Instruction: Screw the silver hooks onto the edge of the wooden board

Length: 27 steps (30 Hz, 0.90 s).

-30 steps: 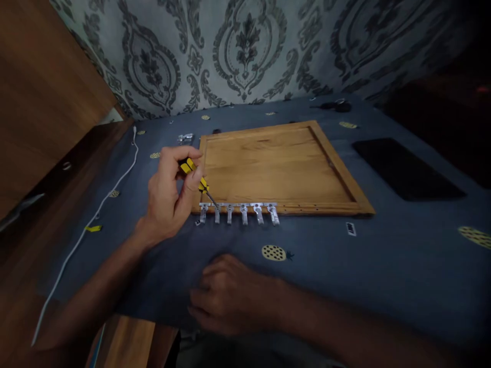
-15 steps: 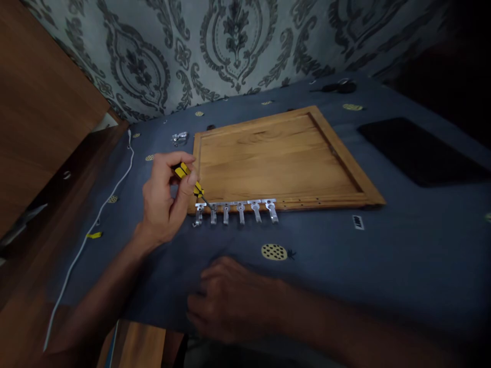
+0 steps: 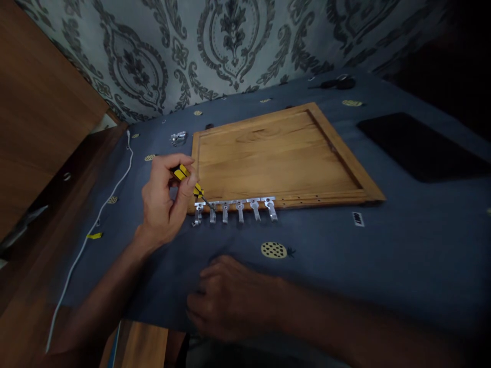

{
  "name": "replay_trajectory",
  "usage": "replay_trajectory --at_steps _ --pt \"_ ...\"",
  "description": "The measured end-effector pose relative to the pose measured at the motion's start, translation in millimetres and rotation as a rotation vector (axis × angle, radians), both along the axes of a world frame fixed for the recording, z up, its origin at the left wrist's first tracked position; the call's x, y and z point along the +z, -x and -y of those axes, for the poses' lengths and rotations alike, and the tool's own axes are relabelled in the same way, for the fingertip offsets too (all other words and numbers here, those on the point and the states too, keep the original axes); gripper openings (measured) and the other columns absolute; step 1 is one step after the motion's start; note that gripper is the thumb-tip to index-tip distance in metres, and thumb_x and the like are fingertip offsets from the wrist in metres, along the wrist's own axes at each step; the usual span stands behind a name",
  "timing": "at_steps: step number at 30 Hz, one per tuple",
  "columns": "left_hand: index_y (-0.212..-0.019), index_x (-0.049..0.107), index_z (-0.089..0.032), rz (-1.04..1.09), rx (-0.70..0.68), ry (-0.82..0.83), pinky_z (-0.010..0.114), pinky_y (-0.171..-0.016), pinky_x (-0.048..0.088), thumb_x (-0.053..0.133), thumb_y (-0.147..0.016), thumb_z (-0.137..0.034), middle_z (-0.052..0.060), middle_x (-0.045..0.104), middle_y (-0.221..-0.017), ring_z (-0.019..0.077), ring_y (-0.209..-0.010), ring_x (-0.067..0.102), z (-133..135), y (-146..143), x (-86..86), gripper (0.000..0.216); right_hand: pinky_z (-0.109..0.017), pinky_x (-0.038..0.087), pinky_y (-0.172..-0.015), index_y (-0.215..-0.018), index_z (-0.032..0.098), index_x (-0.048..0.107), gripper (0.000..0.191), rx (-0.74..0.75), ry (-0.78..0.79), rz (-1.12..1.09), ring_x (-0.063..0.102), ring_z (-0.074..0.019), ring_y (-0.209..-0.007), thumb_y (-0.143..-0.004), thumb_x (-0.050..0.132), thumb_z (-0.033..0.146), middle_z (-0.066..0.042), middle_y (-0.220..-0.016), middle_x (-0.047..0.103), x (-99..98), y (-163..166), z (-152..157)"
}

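Note:
My left hand point(image 3: 164, 197) is closed around a yellow and black screwdriver point(image 3: 197, 190), its shaft slanting down to the right. The tip meets the second from the left of several metal hinges point(image 3: 240, 209) lined up along the near edge of a framed wooden panel point(image 3: 268, 153). To the right of these hinges, small dark holes show in the frame. My right hand point(image 3: 230, 299) rests on the blue cloth in front of the panel, fingers curled under; the dim light hides whether anything is in them.
Loose hinge hardware point(image 3: 178, 138) lies past the panel's left corner. A black flat slab point(image 3: 422, 148) is at the right, and a dark tool point(image 3: 337, 83) at the back. A white cable point(image 3: 94, 230) runs down the left edge, near a small yellow piece point(image 3: 95, 235).
The view has shifted very slightly. My left hand keeps the screwdriver at the same hinge, and my right hand stays where it was.

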<state>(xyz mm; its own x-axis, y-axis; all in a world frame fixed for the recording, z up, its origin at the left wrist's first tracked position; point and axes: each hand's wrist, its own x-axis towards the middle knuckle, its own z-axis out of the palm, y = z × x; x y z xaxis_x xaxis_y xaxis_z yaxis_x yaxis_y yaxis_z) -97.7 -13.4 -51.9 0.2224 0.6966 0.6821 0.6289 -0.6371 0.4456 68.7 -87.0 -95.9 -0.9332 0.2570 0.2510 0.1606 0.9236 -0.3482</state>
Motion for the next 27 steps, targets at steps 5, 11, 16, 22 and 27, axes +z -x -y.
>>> replay_trajectory --at_steps 5,11,16,22,27 --pt "-0.120 0.054 -0.027 -0.025 0.012 -0.065 0.026 -0.060 0.049 0.056 -0.098 -0.031 0.001 0.064 -0.094 0.0118 -0.069 0.060 -0.1 0.7 1.3 0.022 -0.031 0.025 -0.051 -0.072 0.021 0.064 0.020 -0.003 0.017 -0.001 0.053 -0.0160 -0.054 -0.088 0.070 0.031 0.001 -0.054 0.061 0.6 -0.9 0.4" --pt "-0.120 0.053 -0.025 -0.047 0.004 -0.095 0.025 -0.062 0.052 0.054 -0.100 -0.028 0.001 0.062 -0.096 0.0113 -0.074 0.062 0.3 -0.1 2.3 0.020 -0.032 0.027 -0.050 -0.072 0.021 0.064 0.021 -0.008 0.005 -0.011 0.049 -0.0155 -0.053 -0.089 0.069 0.033 0.002 -0.054 0.060 -1.9 -0.2 1.3" --pt "-0.121 0.053 -0.025 -0.078 -0.004 -0.126 0.025 -0.065 0.053 0.056 -0.098 -0.022 0.001 0.063 -0.097 0.0110 -0.077 0.063 1.1 -0.2 3.1 0.023 -0.031 0.028 -0.049 -0.071 0.021 0.065 0.020 0.005 0.002 0.002 0.051 -0.0151 -0.052 -0.087 0.071 0.032 0.003 -0.054 0.060 0.0 0.0 0.4" --pt "-0.122 0.054 -0.026 -0.135 -0.014 -0.157 0.025 -0.066 0.053 0.058 -0.096 -0.020 0.001 0.064 -0.097 0.0118 -0.080 0.065 3.0 -0.8 6.4 0.027 -0.031 0.029 -0.051 -0.073 0.021 0.067 0.017 0.018 0.031 0.016 0.050 -0.0161 -0.053 -0.088 0.070 0.030 0.001 -0.055 0.061 -0.3 0.7 -0.7" --pt "-0.119 0.055 -0.027 -0.123 -0.018 -0.093 0.029 -0.067 0.054 0.058 -0.097 -0.023 0.001 0.065 -0.100 0.0145 -0.082 0.065 4.5 -0.8 7.5 0.023 -0.031 0.027 -0.050 -0.072 0.021 0.067 0.018 0.010 0.024 -0.010 0.047 -0.0154 -0.051 -0.088 0.070 0.030 0.002 -0.054 0.061 -3.0 0.7 0.9"
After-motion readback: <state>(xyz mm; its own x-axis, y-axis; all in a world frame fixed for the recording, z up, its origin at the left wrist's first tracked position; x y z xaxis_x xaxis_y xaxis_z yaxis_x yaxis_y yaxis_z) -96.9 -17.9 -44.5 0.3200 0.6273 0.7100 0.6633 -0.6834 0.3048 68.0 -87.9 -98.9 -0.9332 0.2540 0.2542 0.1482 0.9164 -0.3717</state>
